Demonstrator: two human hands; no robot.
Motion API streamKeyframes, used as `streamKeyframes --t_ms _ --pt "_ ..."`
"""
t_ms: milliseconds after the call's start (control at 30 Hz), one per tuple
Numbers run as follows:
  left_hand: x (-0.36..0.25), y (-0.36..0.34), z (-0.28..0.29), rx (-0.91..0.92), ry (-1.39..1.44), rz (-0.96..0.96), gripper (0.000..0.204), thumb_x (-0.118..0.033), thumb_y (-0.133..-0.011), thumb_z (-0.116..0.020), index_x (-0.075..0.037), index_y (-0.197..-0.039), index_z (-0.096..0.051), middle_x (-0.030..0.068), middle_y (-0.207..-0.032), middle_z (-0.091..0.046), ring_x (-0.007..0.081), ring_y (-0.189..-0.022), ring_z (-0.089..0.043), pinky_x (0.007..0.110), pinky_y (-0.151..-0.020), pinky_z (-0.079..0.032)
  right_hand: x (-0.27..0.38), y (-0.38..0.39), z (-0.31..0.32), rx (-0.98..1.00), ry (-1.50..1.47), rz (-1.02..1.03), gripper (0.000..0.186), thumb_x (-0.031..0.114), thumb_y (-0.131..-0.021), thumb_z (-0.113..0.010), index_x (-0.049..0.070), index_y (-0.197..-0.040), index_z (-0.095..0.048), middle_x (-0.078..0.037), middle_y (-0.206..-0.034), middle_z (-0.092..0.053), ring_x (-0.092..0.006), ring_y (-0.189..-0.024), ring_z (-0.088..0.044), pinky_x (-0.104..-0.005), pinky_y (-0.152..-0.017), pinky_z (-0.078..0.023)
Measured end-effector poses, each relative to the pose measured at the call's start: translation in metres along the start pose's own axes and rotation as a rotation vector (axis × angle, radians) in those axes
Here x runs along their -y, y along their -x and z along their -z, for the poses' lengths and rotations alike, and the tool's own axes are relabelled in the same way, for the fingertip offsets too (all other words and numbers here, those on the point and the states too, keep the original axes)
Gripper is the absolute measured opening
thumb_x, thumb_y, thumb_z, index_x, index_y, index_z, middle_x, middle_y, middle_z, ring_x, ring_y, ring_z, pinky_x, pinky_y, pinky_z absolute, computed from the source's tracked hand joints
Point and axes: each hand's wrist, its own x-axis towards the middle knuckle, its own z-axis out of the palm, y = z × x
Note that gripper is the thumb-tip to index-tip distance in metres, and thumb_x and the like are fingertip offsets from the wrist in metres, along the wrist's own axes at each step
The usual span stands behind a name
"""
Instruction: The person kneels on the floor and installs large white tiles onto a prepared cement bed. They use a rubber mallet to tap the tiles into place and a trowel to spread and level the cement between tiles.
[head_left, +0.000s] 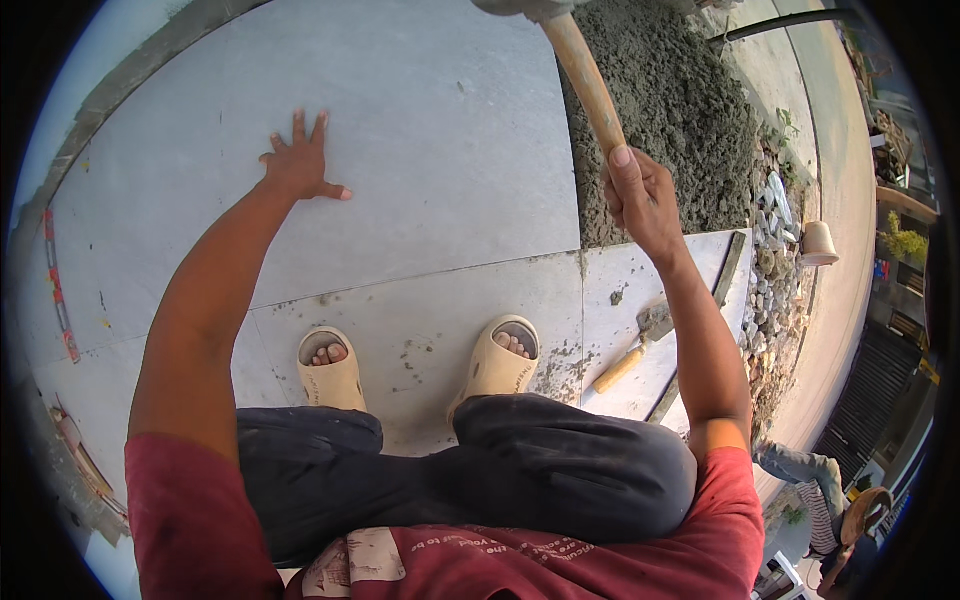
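My left hand (pixel 300 162) lies with its fingers spread on a large pale grey tile (pixel 430 160). My right hand (pixel 640 200) is closed round the wooden handle (pixel 585 75) of a mallet, whose dark head (pixel 520 8) is cut off at the top edge. The handle reaches over the seam between the tile and a bed of wet grey mortar (pixel 670 110). A trowel (pixel 620 368) with a wooden handle lies on the lower tiles (pixel 500 290), left of my right forearm, beside a long grey strip (pixel 730 260).
A red-marked strip (pixel 56 285) lies at the far left. My sandalled feet (pixel 330 365) are on the tiles. Rubble (pixel 775 270) and an upturned pale bucket (pixel 818 243) line the right side. Another person (pixel 830 510) is at the lower right. A dark hose (pixel 770 27) runs at the top right.
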Motion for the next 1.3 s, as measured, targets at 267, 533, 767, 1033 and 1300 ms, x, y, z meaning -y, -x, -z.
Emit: streamKeyframes --t_ms 267,533,767,1033,1300 --pt "-0.004 0.001 0.014 0.056 -0.021 -0.035 0.149 -0.072 -0.058 -0.083 -0.017 -0.159 0.013 0.0242 -0.164 0.007 0.0555 -0.144 -0.020 0.065 -0.107 -0.037 0.032 -0.095 -0.072 -0.149 -0.252 0.548 0.048 0.054 -0.102 -0.043 0.008 -0.090 -0.047 0.001 -0.063 -0.050 -0.0049 -0.054 -0.050 -0.0218 -0.049 -0.042" --pt "0.005 -0.001 0.005 0.069 -0.043 -0.020 0.150 -0.078 -0.057 -0.079 -0.011 -0.159 0.010 0.0273 -0.163 0.003 0.0574 -0.141 -0.025 0.059 -0.105 -0.042 0.053 -0.140 -0.081 0.019 -0.035 0.057 0.056 0.054 -0.101 -0.047 0.003 -0.081 -0.053 -0.007 -0.062 -0.053 -0.0168 -0.054 -0.054 -0.0337 -0.051 -0.045" --pt "-0.005 -0.004 0.009 0.029 0.020 -0.062 0.150 -0.073 -0.055 -0.083 -0.015 -0.160 0.007 0.0250 -0.164 0.001 0.0588 -0.141 -0.024 0.060 -0.105 -0.041 0.004 -0.142 -0.085 -0.282 -0.093 0.458 0.058 0.058 -0.099 -0.049 0.003 -0.081 -0.053 -0.002 -0.059 -0.049 -0.0106 -0.052 -0.050 -0.0270 -0.049 -0.042" --pt "0.002 -0.002 0.008 0.096 0.007 -0.044 0.149 -0.079 -0.058 -0.077 -0.013 -0.159 0.011 0.0268 -0.163 0.008 0.0581 -0.142 -0.021 0.064 -0.104 -0.041 0.075 -0.162 -0.065 -0.095 -0.208 0.128 0.056 0.059 -0.100 -0.047 0.008 -0.077 -0.049 0.003 -0.056 -0.043 -0.0070 -0.043 -0.043 -0.0246 -0.039 -0.041" --pt "0.003 0.003 0.023 0.167 0.208 0.068 0.152 -0.073 -0.054 -0.084 -0.029 -0.156 0.021 0.0235 -0.162 0.016 0.0620 -0.142 -0.008 0.070 -0.104 -0.037 -0.059 -0.190 -0.106 -0.313 0.154 0.443 0.048 0.051 -0.103 -0.044 0.008 -0.082 -0.051 0.000 -0.061 -0.049 -0.0070 -0.049 -0.046 -0.0255 -0.042 -0.041"
